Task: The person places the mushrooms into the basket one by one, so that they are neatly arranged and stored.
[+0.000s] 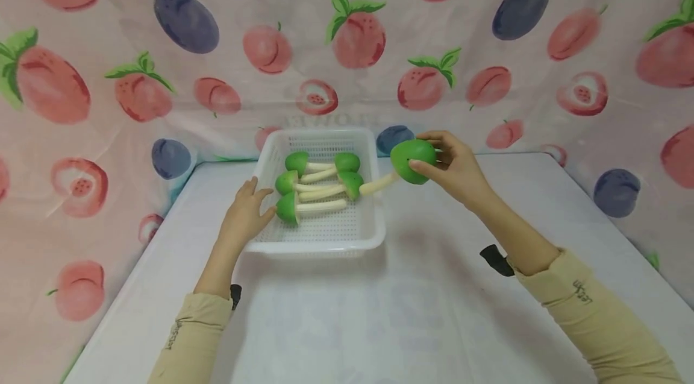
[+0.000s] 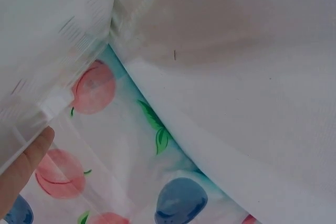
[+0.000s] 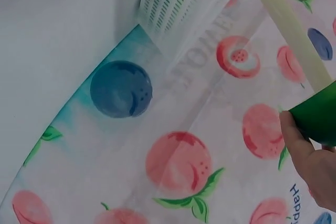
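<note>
My right hand (image 1: 459, 172) pinches a toy mushroom (image 1: 408, 161) by its green cap, above the right rim of a white plastic basket (image 1: 314, 246). Its pale stem points left and down, the tip overlapping the rim in the head view. The right wrist view shows the stem (image 3: 294, 30) beyond my fingers. Inside the basket lie several more green-capped mushrooms (image 1: 321, 207) on their sides, caps to the left and right. My left hand (image 1: 245, 215) rests at the left rim with spread fingers, thumb close to the nearest cap. One left finger (image 2: 27, 163) lies along the basket's outer wall.
The basket stands on a white-covered table (image 1: 347, 317), near its back edge. A fruit-print curtain (image 1: 228, 28) hangs behind and at both sides. Dark wrist-worn pieces (image 1: 496, 260) sit at both sleeve cuffs.
</note>
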### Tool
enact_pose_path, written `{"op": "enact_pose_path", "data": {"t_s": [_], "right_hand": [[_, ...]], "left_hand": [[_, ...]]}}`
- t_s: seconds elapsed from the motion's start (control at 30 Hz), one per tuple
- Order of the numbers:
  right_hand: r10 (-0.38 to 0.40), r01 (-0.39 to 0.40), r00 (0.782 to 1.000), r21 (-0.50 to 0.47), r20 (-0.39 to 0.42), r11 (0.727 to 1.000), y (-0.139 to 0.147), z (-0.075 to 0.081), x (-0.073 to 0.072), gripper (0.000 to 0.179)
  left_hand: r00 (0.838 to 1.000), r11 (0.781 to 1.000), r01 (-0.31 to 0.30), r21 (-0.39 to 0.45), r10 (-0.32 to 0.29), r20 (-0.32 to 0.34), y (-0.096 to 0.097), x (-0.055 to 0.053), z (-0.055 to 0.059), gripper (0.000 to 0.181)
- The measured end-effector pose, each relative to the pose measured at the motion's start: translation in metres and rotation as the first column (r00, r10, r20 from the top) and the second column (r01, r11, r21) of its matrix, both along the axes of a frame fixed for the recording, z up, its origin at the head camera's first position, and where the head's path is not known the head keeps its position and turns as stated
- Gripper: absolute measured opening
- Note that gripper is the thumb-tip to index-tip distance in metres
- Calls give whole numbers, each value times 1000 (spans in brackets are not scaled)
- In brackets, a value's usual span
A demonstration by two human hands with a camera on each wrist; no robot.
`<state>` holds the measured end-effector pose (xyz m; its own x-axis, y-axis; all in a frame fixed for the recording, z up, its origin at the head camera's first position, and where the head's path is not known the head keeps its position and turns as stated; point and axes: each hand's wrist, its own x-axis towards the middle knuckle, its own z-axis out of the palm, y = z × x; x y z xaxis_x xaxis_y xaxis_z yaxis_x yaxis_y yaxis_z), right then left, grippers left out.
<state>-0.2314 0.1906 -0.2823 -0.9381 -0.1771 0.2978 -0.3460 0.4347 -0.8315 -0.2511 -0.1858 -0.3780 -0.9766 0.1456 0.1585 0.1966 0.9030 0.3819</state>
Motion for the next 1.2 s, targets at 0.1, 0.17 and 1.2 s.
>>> {"op": "enact_pose_path", "data": {"t_s": [0.1, 0.17, 1.2], "right_hand": [[31, -27, 998, -65, 51, 998, -9, -5, -5, 45], [53, -44, 994, -89, 94, 995, -15, -10, -8, 45], [300, -299, 931, -39, 207, 954, -74, -66, -47, 44]], "left_hand": [[1000, 1000, 7, 6, -7, -5, -1, -2, -1, 45], [1000, 1000, 6, 6, -6, 0, -2, -1, -1, 45], [1000, 1000, -18, 20, 18, -14, -1, 0, -1, 45]]}}
